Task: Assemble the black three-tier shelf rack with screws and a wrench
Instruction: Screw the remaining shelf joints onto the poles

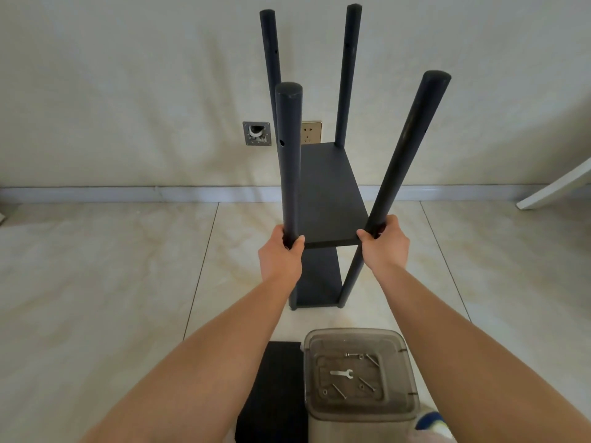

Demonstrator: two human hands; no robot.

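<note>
- The left hand (280, 254) curls its fingers and thumb round the near-left black round pole (289, 161), hiding the pole where it meets the upper shelf.
- The black three-tier shelf rack (326, 199) stands on the pale tiled floor (96, 266) in the middle of the scene, in front of the wall; four poles rise from it, two near and two far.
- Two flat black shelf boards (329, 190) are fitted, an upper one and a lower one near the floor, the lower mostly hidden behind the upper one and the hands.
- A third flat black board (271, 388) lies on the floor at the near edge, cut off by the frame and partly covered by the grey lidded bin (358, 378).
- On the bin's lid lie one small silver wrench (341, 373) and several thin screws (339, 391); their count is hard to make out.
- The right hand (383, 243) wraps fingers and thumb round the near-right pole (406, 155), which leans rightward.
- Open floor lies on both sides of the rack; a white slanted bar (556, 183) is cut off at far right.
</note>
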